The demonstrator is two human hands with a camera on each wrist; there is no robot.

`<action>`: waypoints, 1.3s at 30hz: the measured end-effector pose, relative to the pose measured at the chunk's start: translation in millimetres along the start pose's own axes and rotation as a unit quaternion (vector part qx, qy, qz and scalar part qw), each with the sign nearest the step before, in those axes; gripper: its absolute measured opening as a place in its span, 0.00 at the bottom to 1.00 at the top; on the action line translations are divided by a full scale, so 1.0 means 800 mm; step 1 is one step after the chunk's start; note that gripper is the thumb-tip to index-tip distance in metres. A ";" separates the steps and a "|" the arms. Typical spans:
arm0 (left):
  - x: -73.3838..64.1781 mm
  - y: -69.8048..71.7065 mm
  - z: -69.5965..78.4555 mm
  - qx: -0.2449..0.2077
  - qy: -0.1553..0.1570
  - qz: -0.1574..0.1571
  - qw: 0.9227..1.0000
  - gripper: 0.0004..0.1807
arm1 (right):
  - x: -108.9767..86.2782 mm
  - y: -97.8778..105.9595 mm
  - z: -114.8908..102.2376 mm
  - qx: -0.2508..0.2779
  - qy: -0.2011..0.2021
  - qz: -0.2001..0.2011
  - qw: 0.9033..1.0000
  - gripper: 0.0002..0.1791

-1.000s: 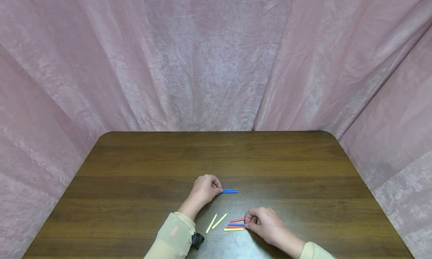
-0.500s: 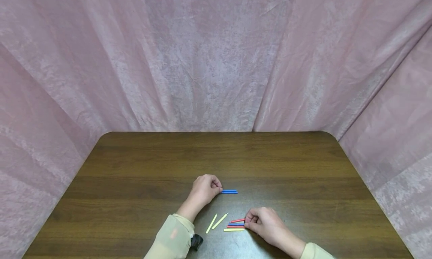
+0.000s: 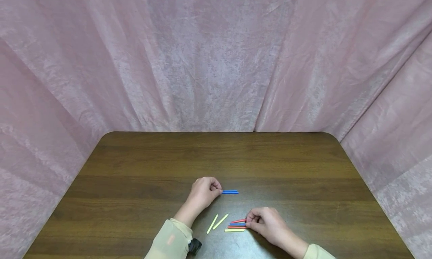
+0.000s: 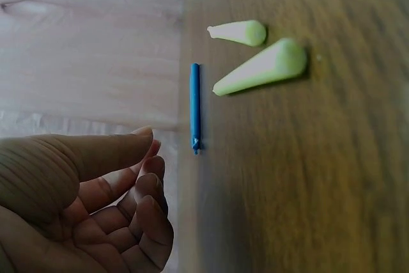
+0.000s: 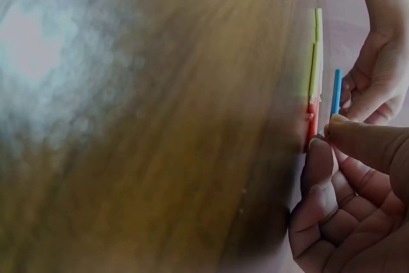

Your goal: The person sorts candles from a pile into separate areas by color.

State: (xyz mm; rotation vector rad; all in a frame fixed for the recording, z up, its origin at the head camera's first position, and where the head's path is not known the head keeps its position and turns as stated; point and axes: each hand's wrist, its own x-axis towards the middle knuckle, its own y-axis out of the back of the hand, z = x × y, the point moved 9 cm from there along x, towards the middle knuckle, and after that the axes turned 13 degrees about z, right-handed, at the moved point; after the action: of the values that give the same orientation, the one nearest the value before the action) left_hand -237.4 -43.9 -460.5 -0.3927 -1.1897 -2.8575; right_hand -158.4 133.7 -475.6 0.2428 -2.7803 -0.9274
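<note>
In the head view my left hand [image 3: 204, 192] is at the left end of two parallel blue candles [image 3: 231, 192]. The left wrist view shows its fingers loosely curled, thumb tip near the forefinger, with a gap to the wick end of a blue candle [image 4: 195, 107]. My right hand [image 3: 266, 222] pinches another blue candle [image 5: 336, 93] between thumb and forefinger. Around that candle lie an upper red candle [image 3: 237, 221] and a lower red candle [image 3: 236, 227], close to the fingertips. A yellow candle [image 3: 234, 230] lies just below them.
Between the hands, two slanted yellow candles, the left one [image 3: 212, 224] and the right one [image 3: 221, 222], rest on the brown wooden table [image 3: 162, 157]. Pink curtains [image 3: 209, 64] hang behind and beside it. A black device [image 3: 194, 246] is on the left wrist.
Both hands stay almost in place. The left forearm shifts slightly left and down, and the view itself shifts a little.
</note>
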 end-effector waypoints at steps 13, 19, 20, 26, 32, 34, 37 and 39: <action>-0.019 0.008 0.002 -0.020 -0.003 0.002 1.000 0.07 | 0.002 0.002 0.007 0.008 -0.026 -0.002 1.000 0.06; -0.025 0.009 0.010 -0.007 -0.018 0.001 1.000 0.07 | 0.004 0.001 0.010 -0.005 -0.028 -0.004 1.000 0.06; -0.027 0.010 0.011 -0.005 -0.021 0.001 1.000 0.07 | 0.004 0.001 0.009 -0.005 -0.026 -0.003 1.000 0.05; -0.033 0.012 0.015 0.006 -0.028 0.002 1.000 0.08 | 0.007 0.004 0.007 0.004 -0.021 0.006 1.000 0.06; -0.037 0.015 0.014 0.003 -0.021 0.000 1.000 0.08 | 0.009 0.005 0.006 -0.006 -0.026 0.008 1.000 0.06; -0.039 0.016 0.013 0.001 -0.016 -0.005 1.000 0.08 | 0.010 0.006 0.006 -0.007 -0.025 0.010 1.000 0.06; -0.042 0.015 0.011 0.000 -0.014 -0.009 1.000 0.09 | 0.012 0.007 0.004 -0.009 -0.023 0.012 1.000 0.06; -0.045 0.016 0.011 -0.001 -0.015 -0.010 1.000 0.09 | 0.013 0.007 0.004 -0.010 -0.023 0.011 1.000 0.06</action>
State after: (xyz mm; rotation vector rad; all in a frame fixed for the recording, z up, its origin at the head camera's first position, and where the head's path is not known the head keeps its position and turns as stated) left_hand -199.0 -49.4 -454.1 -0.4269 -1.2037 -2.8794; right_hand -169.8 137.7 -473.2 0.1888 -2.8084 -0.9682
